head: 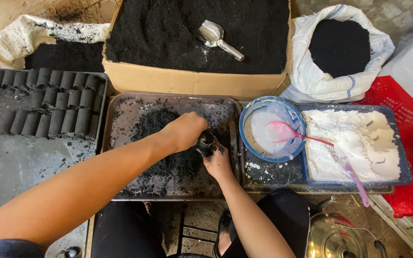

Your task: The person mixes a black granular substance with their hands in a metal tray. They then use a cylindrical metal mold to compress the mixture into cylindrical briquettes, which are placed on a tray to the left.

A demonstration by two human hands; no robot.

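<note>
Two hands met over one metal tray (120, 143) of black powder (168, 143): left hand (186, 130) clenched atop one small dark cylinder mould (206, 142), right hand (217, 160) gripping it from below. One steel scoop (214, 37) lay in one cardboard box (187, 81); two pink spoons (288, 134) rested right

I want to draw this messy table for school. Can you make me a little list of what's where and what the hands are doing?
Left hand: presses down on top of a small dark tube
Right hand: grip around the tube's lower side
Under the hands: metal tray with black powder
Left side: rows of black cylinders on a tray
Behind: cardboard box of black powder with a metal scoop
Right side: blue bowl of white liquid, pink spoon, blue tray of white powder
</note>
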